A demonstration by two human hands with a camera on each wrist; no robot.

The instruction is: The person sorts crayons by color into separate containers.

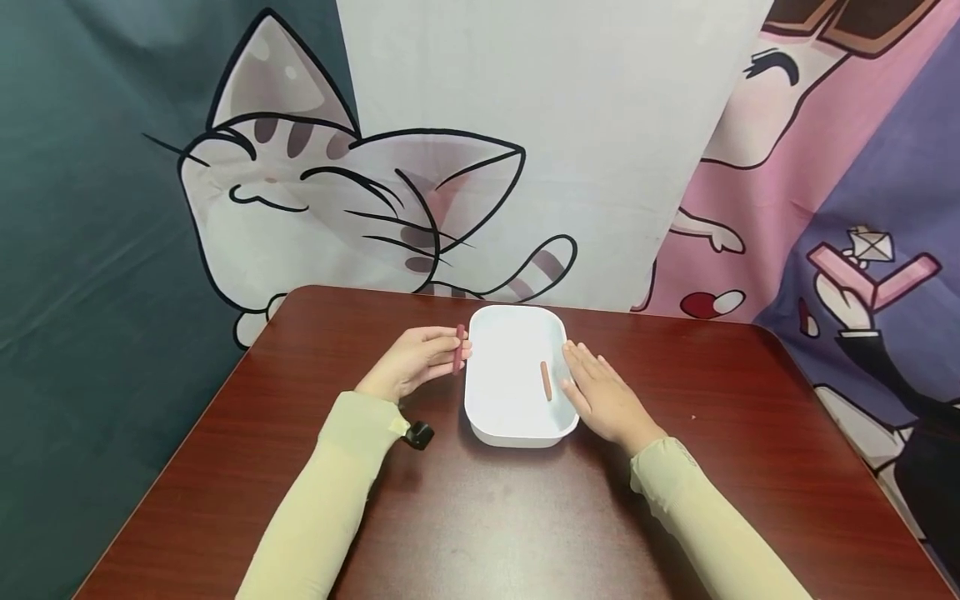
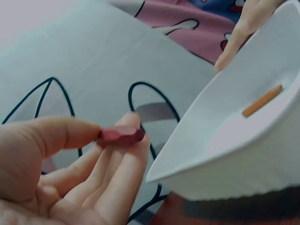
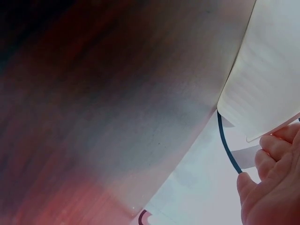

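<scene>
From my remote station I log the head view, near edge first. Two pale yellow-green sleeves [image 1: 322, 492] enter from the bottom of the frame over the reddish-brown desk [image 1: 525, 525]. A small black device [image 1: 418, 435] sits by the left cuff. Right of centre, I find the right hand [image 1: 606, 400] at the right rim of a white container [image 1: 506, 375]; its fingers are extended and grasp nothing. Inside the container, towards its right side, lies an orange-brown stick [image 1: 546, 381]. Left of centre, the left hand [image 1: 420, 358] pinches a dark red stick [image 1: 459, 350] between thumb and fingers, just beside the container's left rim. Beyond the desk, across the upper frame, hangs a cloth [image 1: 600, 125] printed with a cartoon cat [image 1: 285, 225].
</scene>
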